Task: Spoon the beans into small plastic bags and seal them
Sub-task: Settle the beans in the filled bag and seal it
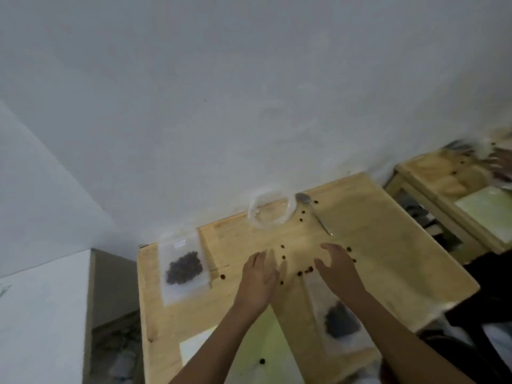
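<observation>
At the lower right of the frame, a filled bag (pixel 339 322) is lying flat on the wooden surface (pixel 388 245), partly hidden under the right forearm. It looks soft and floppy, the beans shifting inside, so it is probably best taken by its empty upper edge near the seal strip.

Toward the centre, the left hand (pixel 259 278) and the right hand (pixel 336 266) are hovering just above the surface with fingers spread and slightly curled, holding nothing. Between and around them loose beans (pixel 304 271) are lying scattered — small, hard and likely to roll, so sweeping them together may work better than pinching each one.

At centre left, a second bag (pixel 184 268) is resting flat. Farther back, an empty-looking clear bowl (pixel 271 209) is sitting beside a metal spoon (pixel 313 212) — stiff and easy to lift by its handle.
</observation>
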`<state>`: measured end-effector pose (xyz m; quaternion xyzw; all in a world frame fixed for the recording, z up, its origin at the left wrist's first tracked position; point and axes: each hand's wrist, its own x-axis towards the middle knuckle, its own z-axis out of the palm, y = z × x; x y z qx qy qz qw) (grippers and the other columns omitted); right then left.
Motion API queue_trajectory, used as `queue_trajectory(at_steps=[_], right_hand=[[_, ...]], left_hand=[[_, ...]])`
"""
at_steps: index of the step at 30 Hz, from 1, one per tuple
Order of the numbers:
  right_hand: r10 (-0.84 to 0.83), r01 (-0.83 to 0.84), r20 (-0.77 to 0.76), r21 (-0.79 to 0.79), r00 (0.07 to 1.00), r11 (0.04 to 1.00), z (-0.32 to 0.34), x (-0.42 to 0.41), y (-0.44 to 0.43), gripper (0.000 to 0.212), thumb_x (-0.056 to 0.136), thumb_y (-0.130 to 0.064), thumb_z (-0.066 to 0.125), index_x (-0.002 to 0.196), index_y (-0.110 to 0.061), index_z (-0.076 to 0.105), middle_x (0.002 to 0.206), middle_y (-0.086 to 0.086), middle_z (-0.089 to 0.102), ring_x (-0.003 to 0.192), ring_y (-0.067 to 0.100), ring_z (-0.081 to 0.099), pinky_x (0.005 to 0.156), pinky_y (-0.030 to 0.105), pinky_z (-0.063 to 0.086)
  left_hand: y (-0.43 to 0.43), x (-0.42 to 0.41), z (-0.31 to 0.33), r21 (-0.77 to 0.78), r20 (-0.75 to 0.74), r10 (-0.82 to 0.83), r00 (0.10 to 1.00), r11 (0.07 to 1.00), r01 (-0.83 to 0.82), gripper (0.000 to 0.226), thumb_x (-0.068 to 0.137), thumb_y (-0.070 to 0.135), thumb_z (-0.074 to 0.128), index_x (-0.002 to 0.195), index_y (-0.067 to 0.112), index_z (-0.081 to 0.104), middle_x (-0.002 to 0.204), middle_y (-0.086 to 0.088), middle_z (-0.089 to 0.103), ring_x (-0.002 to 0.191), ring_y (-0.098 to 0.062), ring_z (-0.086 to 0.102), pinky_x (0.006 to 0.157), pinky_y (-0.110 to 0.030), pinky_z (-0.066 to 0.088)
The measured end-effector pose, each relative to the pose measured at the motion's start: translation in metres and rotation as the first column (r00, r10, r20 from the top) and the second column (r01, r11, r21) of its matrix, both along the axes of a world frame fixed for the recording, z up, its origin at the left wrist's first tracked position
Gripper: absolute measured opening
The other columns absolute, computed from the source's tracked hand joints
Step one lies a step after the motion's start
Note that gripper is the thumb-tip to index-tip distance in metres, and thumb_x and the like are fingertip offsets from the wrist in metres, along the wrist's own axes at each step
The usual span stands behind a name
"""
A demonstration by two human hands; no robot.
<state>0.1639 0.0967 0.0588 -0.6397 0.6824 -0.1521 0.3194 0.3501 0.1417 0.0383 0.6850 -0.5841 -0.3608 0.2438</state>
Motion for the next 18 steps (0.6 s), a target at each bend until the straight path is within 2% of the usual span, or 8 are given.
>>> queue_trajectory(at_steps=[2,6,9,10,12,15,18], right_hand=[[-0.058,0.058,-0.005,0.068,0.998,0.996,-0.008,-0.030,0.023,0.045,0.094,-0.021,0.052,0.136,-0.009,0.042,0.140,0.008,0.042,0.128,0.022,0.042,0.101,0.027,0.034],[-0.069,0.078,-0.055,0.177,0.996,0.981,-0.035,-0.068,0.069,0.048,0.095,-0.021,0.050,0.139,-0.008,0.036,0.142,0.007,0.041,0.130,0.020,0.039,0.100,0.018,0.029],[-0.074,0.076,-0.015,0.256,0.997,0.964,-0.055,-0.078,0.087,0.062,0.094,-0.027,0.053,0.146,-0.011,0.024,0.149,0.004,0.029,0.138,0.023,0.030,0.109,0.028,0.031],[-0.086,0.084,-0.005,0.283,0.996,0.955,-0.060,-0.078,0.090,0.067,0.094,-0.029,0.053,0.149,-0.012,0.017,0.154,0.003,0.021,0.141,0.023,0.023,0.112,0.031,0.029],[-0.092,0.097,-0.031,0.294,0.995,0.951,-0.066,-0.076,0.092,0.070,0.096,-0.027,0.051,0.150,-0.013,0.010,0.158,0.002,0.009,0.145,0.021,0.012,0.116,0.031,0.023],[-0.090,0.091,-0.018,0.191,0.996,0.977,-0.072,-0.071,0.097,0.066,0.094,-0.020,0.050,0.149,-0.016,0.015,0.153,0.003,0.022,0.141,0.022,0.022,0.113,0.035,0.032],[-0.133,0.124,0.038,0.185,0.990,0.975,-0.072,-0.073,0.104,0.063,0.094,-0.015,0.048,0.149,-0.016,0.017,0.141,0.003,0.035,0.132,0.020,0.033,0.104,0.032,0.040]], left_hand=[[0.013,-0.027,-0.013,0.099,-0.046,-0.067,0.997,0.992,0.072,0.056,0.098,0.033,0.045,0.146,0.013,0.027,0.152,-0.005,0.026,0.139,-0.021,0.025,0.114,-0.033,0.025],[0.040,-0.066,-0.040,0.212,0.047,-0.234,0.971,0.952,0.219,0.059,0.100,0.035,0.037,0.148,0.011,0.013,0.156,-0.005,0.010,0.145,-0.018,0.009,0.114,-0.024,0.010],[0.051,-0.088,-0.045,0.231,0.011,-0.243,0.970,0.944,0.234,0.058,0.100,0.025,0.039,0.149,0.006,0.013,0.157,-0.012,0.007,0.146,-0.027,0.006,0.118,-0.035,0.011],[0.055,-0.094,-0.044,0.246,0.000,-0.253,0.968,0.938,0.245,0.061,0.100,0.024,0.039,0.149,0.005,0.008,0.158,-0.012,0.002,0.146,-0.027,0.002,0.119,-0.037,0.010],[0.061,-0.102,-0.045,0.288,0.020,-0.307,0.952,0.913,0.288,0.070,0.101,0.032,0.037,0.149,0.006,-0.007,0.158,-0.007,-0.011,0.146,-0.022,-0.008,0.117,-0.032,0.003],[0.066,-0.111,-0.052,0.321,-0.012,-0.332,0.943,0.892,0.318,0.077,0.099,0.044,0.035,0.149,0.009,-0.011,0.157,-0.004,-0.017,0.145,-0.016,-0.013,0.115,-0.027,-0.001],[0.069,-0.115,-0.054,0.295,-0.086,-0.255,0.963,0.917,0.269,0.074,0.099,0.040,0.038,0.150,0.010,-0.006,0.158,-0.002,-0.013,0.145,-0.014,-0.010,0.112,-0.020,-0.001]])
